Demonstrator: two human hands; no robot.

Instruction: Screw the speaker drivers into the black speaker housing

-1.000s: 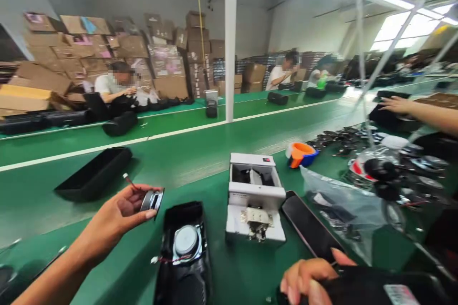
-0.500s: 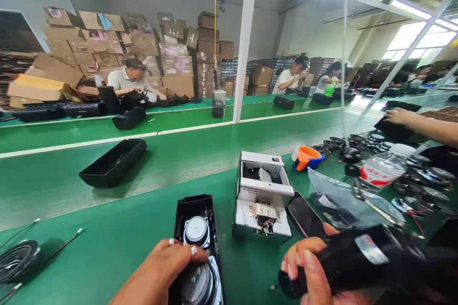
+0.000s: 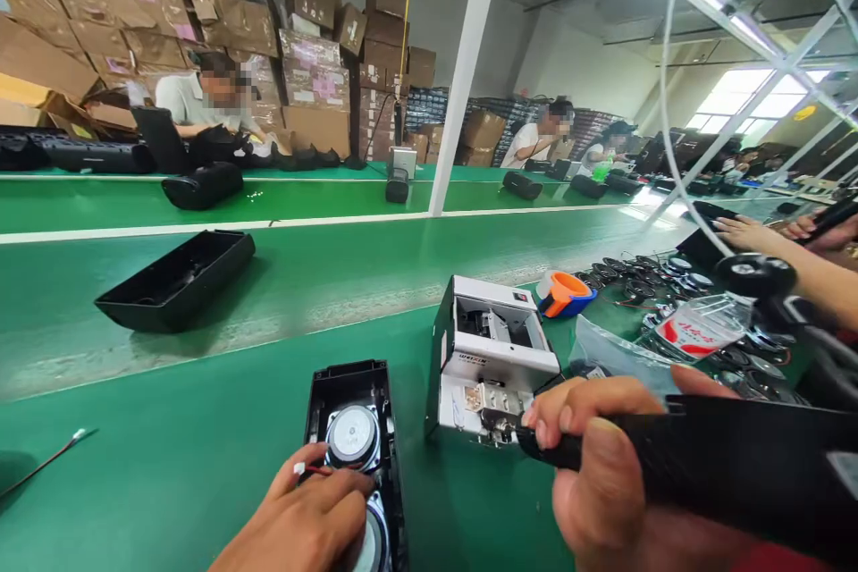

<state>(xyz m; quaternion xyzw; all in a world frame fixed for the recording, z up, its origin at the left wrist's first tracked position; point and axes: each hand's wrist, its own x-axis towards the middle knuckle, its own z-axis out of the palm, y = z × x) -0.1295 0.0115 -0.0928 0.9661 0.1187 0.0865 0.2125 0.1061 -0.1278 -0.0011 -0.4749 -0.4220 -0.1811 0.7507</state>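
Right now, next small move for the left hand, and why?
Probably press the white-tipped red wire onto the speaker driver: the left hand has it right beside that driver, which sits in the open black speaker housing, and it looks unconnected, though the terminal is hidden.

Housing (image 3: 349, 378): black plastic, matt, smooth-moulded. Driver (image 3: 353, 435): smooth, pale metallic dome inside a bright metal ring. Speaker body (image 3: 730, 442): black, matt; plastic or cloth cannot be told. Second housing (image 3: 175, 279): same matt black plastic, with faint sheen along the rim. White box (image 3: 492, 402): smooth, white-coated casing, with bright metal parts at the front. Belt (image 3: 221, 357): green, smooth, glossy, reflecting the overhead light. Bag (image 3: 613, 349): thin clear plastic, creased and shiny. Bottle (image 3: 703, 326): clear plastic, glossy surface. Cartons (image 3: 315, 63): brown corrugated cardboard, matt, with rough, worn edges.
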